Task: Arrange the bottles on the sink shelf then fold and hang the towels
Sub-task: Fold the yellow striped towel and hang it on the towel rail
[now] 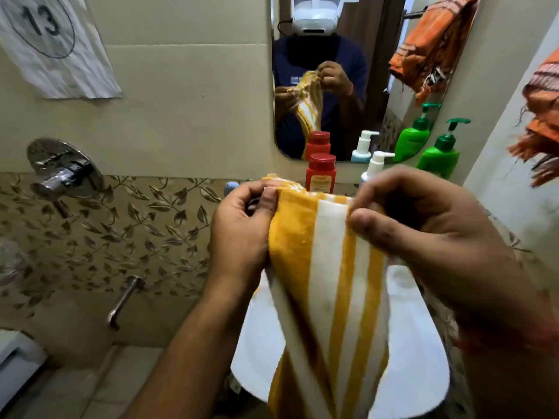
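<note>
A yellow and white striped towel (326, 273) hangs down in front of me over the white sink (417, 358). My left hand (242, 234) grips its top left edge, thumb on the cloth. My right hand (423, 231) pinches the top right edge. On the shelf behind the towel stand a red bottle (321, 173), a white pump bottle (376, 166) and a green pump bottle (443, 154), side by side below the mirror (375, 86). An orange towel (541, 116) hangs at the right wall.
A chrome shower mixer (65, 170) and spout (122, 300) stick out of the leaf-patterned tiled wall at the left. A paper sheet marked 13 (51, 43) is fixed at the upper left. The mirror reflects me, the towels and the bottles.
</note>
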Action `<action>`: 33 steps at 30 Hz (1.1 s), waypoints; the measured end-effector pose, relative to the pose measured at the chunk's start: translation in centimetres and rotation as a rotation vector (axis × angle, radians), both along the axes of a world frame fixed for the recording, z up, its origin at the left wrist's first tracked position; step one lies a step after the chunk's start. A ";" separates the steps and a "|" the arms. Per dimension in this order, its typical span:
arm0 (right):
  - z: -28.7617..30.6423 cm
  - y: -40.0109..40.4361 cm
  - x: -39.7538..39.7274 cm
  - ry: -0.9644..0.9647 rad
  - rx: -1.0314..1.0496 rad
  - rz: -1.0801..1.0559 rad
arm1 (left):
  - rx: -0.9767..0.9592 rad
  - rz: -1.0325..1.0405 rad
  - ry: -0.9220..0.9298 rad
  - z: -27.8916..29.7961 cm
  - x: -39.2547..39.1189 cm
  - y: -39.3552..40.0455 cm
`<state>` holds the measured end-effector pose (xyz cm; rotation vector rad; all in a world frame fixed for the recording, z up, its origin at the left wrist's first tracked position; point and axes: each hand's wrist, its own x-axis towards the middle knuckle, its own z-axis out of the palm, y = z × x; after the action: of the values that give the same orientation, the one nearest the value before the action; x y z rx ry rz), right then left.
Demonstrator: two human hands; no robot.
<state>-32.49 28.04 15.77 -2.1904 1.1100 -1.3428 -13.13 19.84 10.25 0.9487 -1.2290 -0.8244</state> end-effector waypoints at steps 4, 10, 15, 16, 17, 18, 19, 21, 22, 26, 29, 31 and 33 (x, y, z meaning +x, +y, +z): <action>-2.2 -2.4 -0.6 0.219 -0.049 -0.376 | -0.004 0.032 0.027 0.6 0.5 -0.4; -1.9 -1.4 -0.8 0.055 -0.028 -0.319 | 0.021 0.010 0.064 0.4 1.0 0.5; -0.8 -1.0 0.9 0.117 -0.113 -0.220 | 0.017 0.080 0.057 0.7 2.0 -0.3; -0.4 -0.8 1.0 0.120 -0.131 -0.197 | 0.028 0.081 0.051 0.6 2.1 -0.3; 0.1 -0.5 1.2 0.042 -0.155 -0.168 | 0.029 0.079 0.031 0.6 2.0 -0.3; 0.4 -0.3 1.2 -0.039 -0.175 -0.150 | 0.020 0.076 0.001 0.6 1.9 -0.1; 0.6 -0.5 1.2 -0.049 -0.197 -0.153 | 0.004 0.075 -0.024 0.6 1.7 -0.1; 0.2 -1.2 1.7 0.247 -0.225 -0.229 | -0.007 0.104 -0.017 0.7 1.5 -0.2; -0.2 -1.5 1.8 0.396 -0.251 -0.269 | 0.011 0.121 -0.002 0.7 1.5 -0.4; -1.1 -2.1 0.9 0.209 -0.289 -0.338 | 0.068 0.137 0.006 -0.2 1.8 -1.3; -2.6 -3.1 0.0 0.254 -0.217 -0.368 | 0.098 0.110 0.010 -0.7 1.7 -0.7; -3.1 -3.3 -0.5 0.253 -0.200 -0.375 | 0.111 0.093 0.012 -0.7 1.5 -0.2; -3.2 -2.8 -0.6 0.213 -0.191 -0.364 | 0.115 0.088 0.014 -0.6 1.5 0.3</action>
<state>-33.10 25.29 12.59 -2.3956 1.5817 -1.4331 -11.65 20.15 9.65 1.0812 -1.1293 -0.8369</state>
